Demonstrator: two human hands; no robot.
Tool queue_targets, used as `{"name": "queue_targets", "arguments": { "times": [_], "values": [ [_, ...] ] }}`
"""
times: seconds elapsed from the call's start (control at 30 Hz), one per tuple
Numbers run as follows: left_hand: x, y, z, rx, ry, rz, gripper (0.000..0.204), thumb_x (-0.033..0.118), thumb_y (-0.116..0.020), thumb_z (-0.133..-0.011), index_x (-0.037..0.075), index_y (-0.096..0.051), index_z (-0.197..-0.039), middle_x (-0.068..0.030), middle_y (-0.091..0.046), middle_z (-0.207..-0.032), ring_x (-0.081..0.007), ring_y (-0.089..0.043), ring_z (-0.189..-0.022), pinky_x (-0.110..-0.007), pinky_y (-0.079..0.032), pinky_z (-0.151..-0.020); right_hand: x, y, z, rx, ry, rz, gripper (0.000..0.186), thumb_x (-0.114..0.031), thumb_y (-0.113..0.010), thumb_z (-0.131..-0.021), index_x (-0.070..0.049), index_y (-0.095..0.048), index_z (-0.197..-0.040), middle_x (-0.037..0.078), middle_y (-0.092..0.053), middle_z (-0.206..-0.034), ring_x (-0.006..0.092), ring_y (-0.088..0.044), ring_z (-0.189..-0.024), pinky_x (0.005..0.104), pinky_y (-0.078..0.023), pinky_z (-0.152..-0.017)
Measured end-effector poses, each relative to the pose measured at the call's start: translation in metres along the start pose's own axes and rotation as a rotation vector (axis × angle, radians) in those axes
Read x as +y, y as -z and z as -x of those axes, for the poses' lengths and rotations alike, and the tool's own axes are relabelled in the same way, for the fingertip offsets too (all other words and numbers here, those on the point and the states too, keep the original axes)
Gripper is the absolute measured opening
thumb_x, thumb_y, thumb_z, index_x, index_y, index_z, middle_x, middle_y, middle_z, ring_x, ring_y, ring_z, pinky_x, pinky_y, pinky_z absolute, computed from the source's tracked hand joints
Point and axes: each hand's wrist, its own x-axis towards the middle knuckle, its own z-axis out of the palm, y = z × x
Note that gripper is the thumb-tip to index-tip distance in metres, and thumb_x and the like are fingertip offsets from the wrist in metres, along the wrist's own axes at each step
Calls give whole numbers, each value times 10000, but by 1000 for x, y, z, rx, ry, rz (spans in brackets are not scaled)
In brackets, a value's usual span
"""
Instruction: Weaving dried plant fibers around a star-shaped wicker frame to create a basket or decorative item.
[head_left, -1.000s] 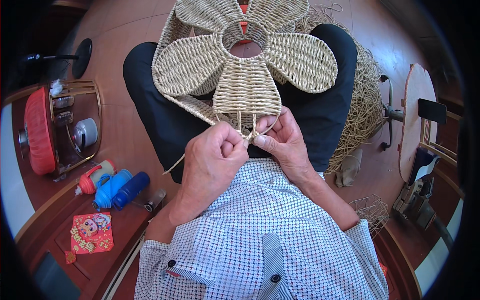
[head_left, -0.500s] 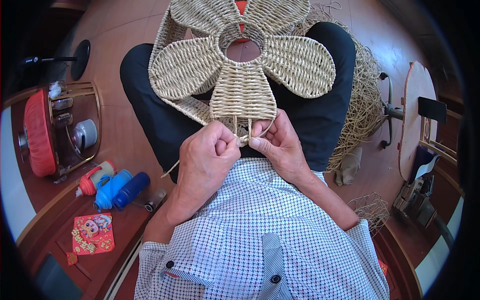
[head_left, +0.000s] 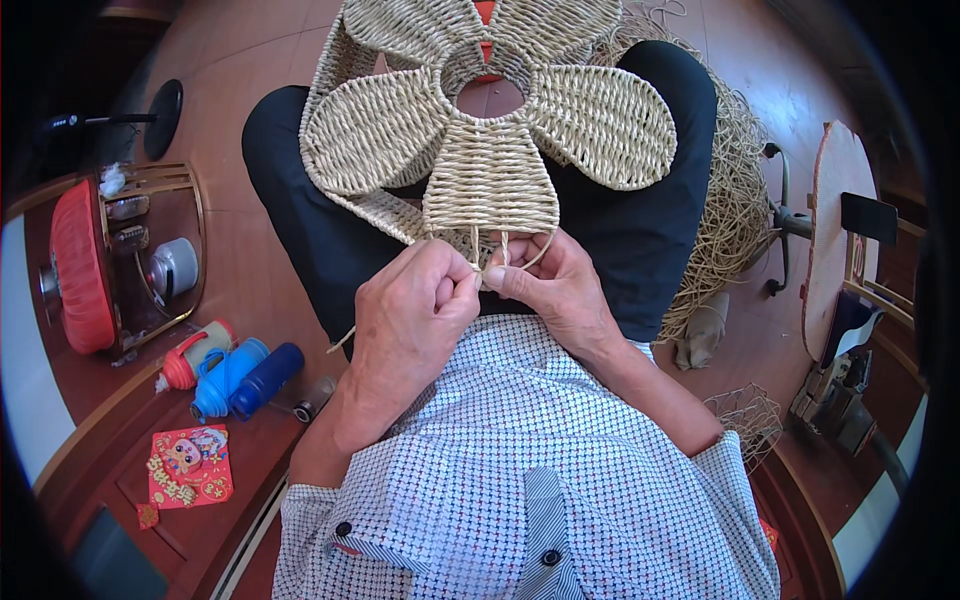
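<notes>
A flower-shaped woven straw piece [head_left: 490, 178] rests across my lap, its petals spread round a round central hole. From the lower edge of the nearest petal, two twisted cord ends [head_left: 504, 248] hang down. My left hand [head_left: 415, 305] pinches straw cord just below that edge, its fingers curled in. Close beside it, my right hand [head_left: 555, 290] grips the cord between thumb and forefinger, with the other fingers behind. A loop of cord runs from the petal's right corner toward my right hand. One loose cord tail sticks out left of my left hand.
A large heap of loose straw cord [head_left: 715, 230] lies on the floor to the right, beside a wheeled chair base [head_left: 785, 220] and a round board [head_left: 840, 240]. At left are a blue bottle [head_left: 268, 382], a red packet [head_left: 190, 466] and a rack with a red-covered basin [head_left: 88, 265].
Both hands stay at the petal's lower edge, and my right thumb has shifted slightly left, closer to my left fingers. The whole view has moved very slightly.
</notes>
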Motion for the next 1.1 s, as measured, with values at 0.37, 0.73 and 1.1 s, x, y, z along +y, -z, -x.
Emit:
{"name": "queue_targets", "arguments": {
  "times": [0.37,0.73,1.1],
  "values": [
    [-13,14,-2,105,-32,56,79,15,-797,-948,12,-751,-1012,-47,-655,-857,-122,-641,-718,-290,-516,-653,-1,-5,-4,75,-7,77,385,-18,-828,-937,24,-662,-1283,7,-705,-1046,65,-658,-908,239,-562,-850],
    [-35,3,10,54,10,-125,212,53,-791,-949,34,-618,-1069,-73,-716,-916,-215,-691,-722,-388,-559,-685,-4,-3,-5,65,-69,20,358,1,-839,-927,18,-670,-1243,-12,-692,-1035,56,-653,-916,240,-567,-870],
    [-32,14,-15,-148,-300,-111,187,63,-710,-946,17,-782,-1112,-148,-724,-891,-329,-709,-777,-434,-564,-748,-7,-1,-5,25,-80,42,308,-14,-821,-961,-4,-674,-1232,-18,-687,-1058,52,-651,-931,242,-573,-890]
  ]
}}
